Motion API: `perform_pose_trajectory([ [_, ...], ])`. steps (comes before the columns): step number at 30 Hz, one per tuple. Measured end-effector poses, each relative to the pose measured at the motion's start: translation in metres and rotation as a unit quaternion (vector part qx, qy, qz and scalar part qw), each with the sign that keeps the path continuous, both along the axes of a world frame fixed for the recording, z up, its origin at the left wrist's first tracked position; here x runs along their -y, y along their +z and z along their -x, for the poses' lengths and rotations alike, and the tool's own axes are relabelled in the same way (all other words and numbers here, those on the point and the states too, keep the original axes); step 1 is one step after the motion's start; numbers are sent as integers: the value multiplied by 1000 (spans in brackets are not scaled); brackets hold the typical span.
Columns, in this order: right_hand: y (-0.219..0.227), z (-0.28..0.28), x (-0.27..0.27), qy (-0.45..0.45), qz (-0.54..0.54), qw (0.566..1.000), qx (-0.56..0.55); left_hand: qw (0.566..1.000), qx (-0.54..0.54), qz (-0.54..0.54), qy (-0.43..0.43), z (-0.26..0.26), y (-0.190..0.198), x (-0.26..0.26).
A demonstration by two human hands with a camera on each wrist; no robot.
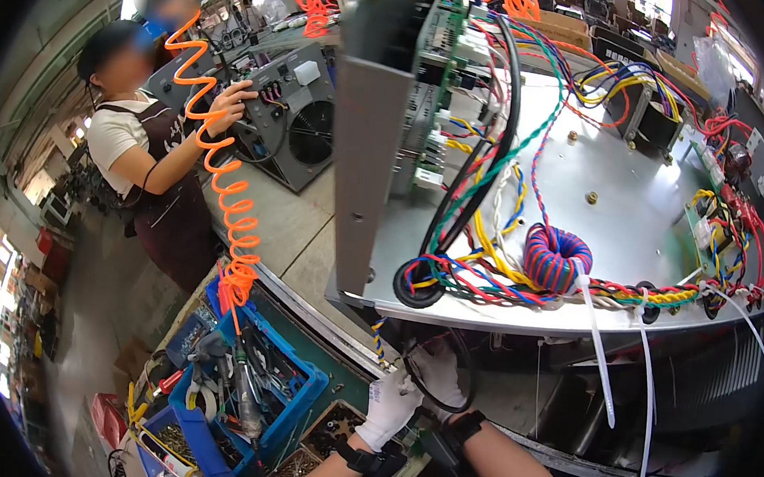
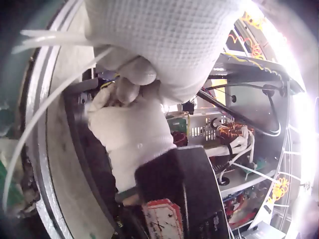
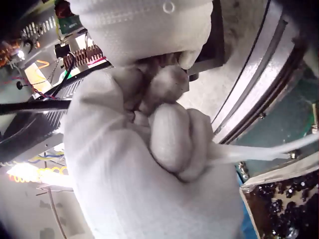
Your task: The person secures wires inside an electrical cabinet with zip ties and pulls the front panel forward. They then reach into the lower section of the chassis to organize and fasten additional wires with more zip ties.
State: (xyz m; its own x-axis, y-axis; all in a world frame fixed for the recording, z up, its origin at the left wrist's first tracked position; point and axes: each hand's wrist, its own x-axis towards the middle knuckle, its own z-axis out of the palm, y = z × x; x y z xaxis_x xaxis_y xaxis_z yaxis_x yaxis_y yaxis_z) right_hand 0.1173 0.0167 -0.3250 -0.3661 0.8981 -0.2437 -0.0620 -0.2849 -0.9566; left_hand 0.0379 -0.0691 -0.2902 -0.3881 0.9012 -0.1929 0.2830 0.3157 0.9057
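Left hand (image 2: 159,37): bent at the fingers, with tips meeting the other hand; cannot tell what is pinched there, because hidden by the gloves.
Right hand (image 3: 134,179): clenched round white plastic strips (image 3: 249,152), with loose ends coming out toward the near side; gripped so tightly perhaps for not slipping.
Yellow-and-blue wires (image 1: 380,338): coming down to the fingers from under the near left corner of the metal plate (image 1: 595,227); probably the reason for working low, with both hands close together.
Black cable (image 1: 470,369): hanging in a loop just beside the hands, below the plate.
Coloured ring coil (image 1: 558,258): set on the plate near the front edge, beside the wire bundle (image 1: 476,281).
White ties (image 1: 599,360): fastened along the near edge, tails hanging down; seemingly put there to hold the bundle neat.
Screw box (image 1: 333,426): placed left of the hands, likely for easy reach.
Blue box (image 1: 311,384): farther left, filled with tools.
Driver (image 1: 247,397): at the blue box, below the orange hose (image 1: 239,282); maybe joined so for quick taking.
Another person (image 1: 124,132): standing far left, touching a grey machine (image 1: 297,126).
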Motion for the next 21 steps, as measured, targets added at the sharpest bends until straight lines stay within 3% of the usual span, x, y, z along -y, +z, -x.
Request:
perform_pose_trajectory([
  [1,-10,6,-3,-46,-133,990,10,999,33,-12,15,-3,1,1],
  [3,-41,3,-8,-41,-83,996,-13,999,34,-22,6,-1,3,2],
  [4,-19,1,-9,-32,-36,998,-38,999,35,-36,0,2,5,3],
  [5,7,-19,-7,36,-65,995,68,998,36,-50,-7,6,7,4],
  [6,13,-27,-4,33,-62,995,68,998,36,-48,-10,9,6,4],
  [8,15,-38,0,149,-162,966,135,999,-6,-33,-33,14,2,3],
  [10,3,-38,4,134,-181,972,74,999,25,-11,-42,16,-6,1],
  [12,-18,-26,-5,105,-321,940,54,997,54,7,-47,16,-6,-2],
  [13,-18,-26,-12,109,-403,904,93,997,8,43,-67,15,-1,-4],
  [14,-15,-24,-14,110,-401,905,89,992,-38,81,-86,15,2,-4],
  [16,-9,-18,-13,120,-312,918,213,991,-86,46,-94,11,5,-4],
  [17,-40,-6,-14,78,-277,957,31,989,-88,57,-101,10,10,-5],
  [20,-20,-15,-7,83,-259,956,105,984,-120,74,-113,10,12,-3],
  [21,-20,-17,-6,107,-258,958,69,980,-154,38,-121,12,10,-1],
])
